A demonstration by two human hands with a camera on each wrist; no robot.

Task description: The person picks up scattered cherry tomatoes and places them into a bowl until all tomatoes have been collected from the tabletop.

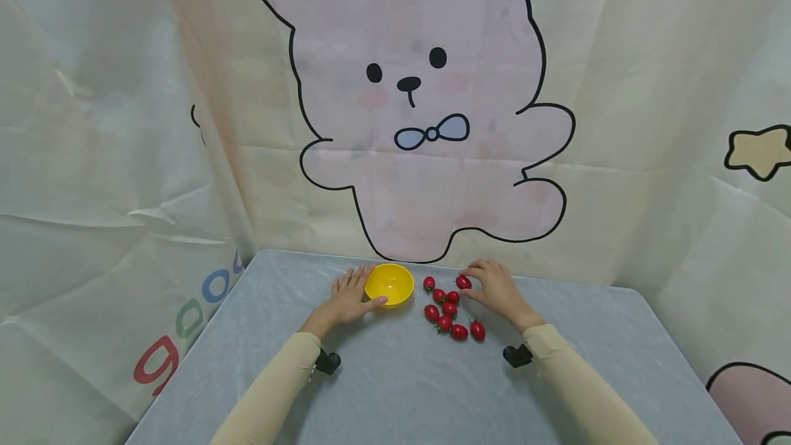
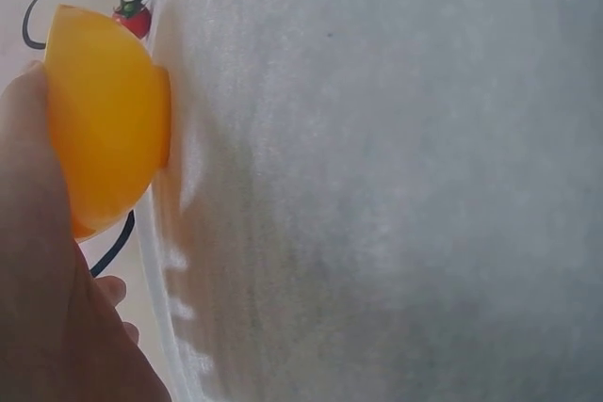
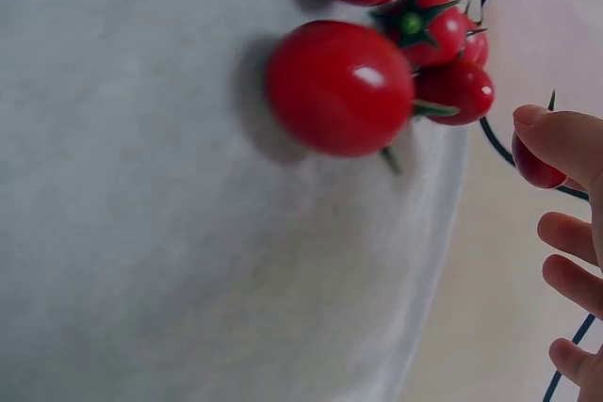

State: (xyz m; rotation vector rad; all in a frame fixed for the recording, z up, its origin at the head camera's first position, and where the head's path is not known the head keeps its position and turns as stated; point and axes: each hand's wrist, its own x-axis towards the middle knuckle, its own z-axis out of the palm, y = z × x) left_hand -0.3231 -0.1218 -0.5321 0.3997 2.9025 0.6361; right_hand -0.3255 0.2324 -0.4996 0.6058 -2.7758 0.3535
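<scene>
A small yellow bowl (image 1: 389, 285) stands upright on the table. My left hand (image 1: 349, 297) holds it from the left side, thumb along the near side of the rim and index finger at the far left; the other fingers spread out beside it. To the right of the bowl, my right hand (image 1: 496, 292) pinches a cherry tomato (image 3: 537, 163) between thumb and index finger, its green stem pointing up and its body above the tabletop. The other fingers of that hand are loosely bent. Several red cherry tomatoes (image 1: 449, 309) lie loose between the hands.
A grey-blue cloth covers the table (image 1: 420, 390), whose far edge lies just behind the bowl. Close behind hangs a pale curtain (image 1: 618, 225) with a cartoon bear printed on it. Dark wrist devices (image 1: 327, 362) sit below both hands.
</scene>
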